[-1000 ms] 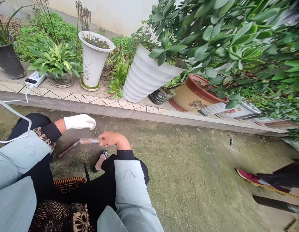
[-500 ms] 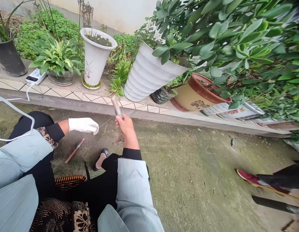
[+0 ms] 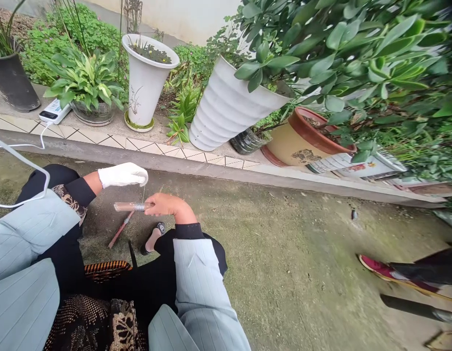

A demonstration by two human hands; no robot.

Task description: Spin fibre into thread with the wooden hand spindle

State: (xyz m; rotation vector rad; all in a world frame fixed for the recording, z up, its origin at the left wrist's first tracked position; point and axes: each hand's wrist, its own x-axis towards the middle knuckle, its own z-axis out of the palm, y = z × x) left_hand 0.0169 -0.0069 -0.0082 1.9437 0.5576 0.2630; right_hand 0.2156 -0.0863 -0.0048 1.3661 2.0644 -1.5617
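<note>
stick has some thread wound on; a loose bit is left, we think. our bare right hand grips one end above the ground; our left hand pinches the thread. the stick looks round and hard, the wound part shiny.

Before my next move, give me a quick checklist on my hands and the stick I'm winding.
1. Right hand gripping the stick: ok.
2. Thread running from the left hand to the stick: ok.
3. Both hands gloved: not ok; only the left is, the right is bare.
4. Second stick out of contact with the held one: cannot tell; they overlap in view.
5. White cable off the left sleeve: cannot tell.
</note>
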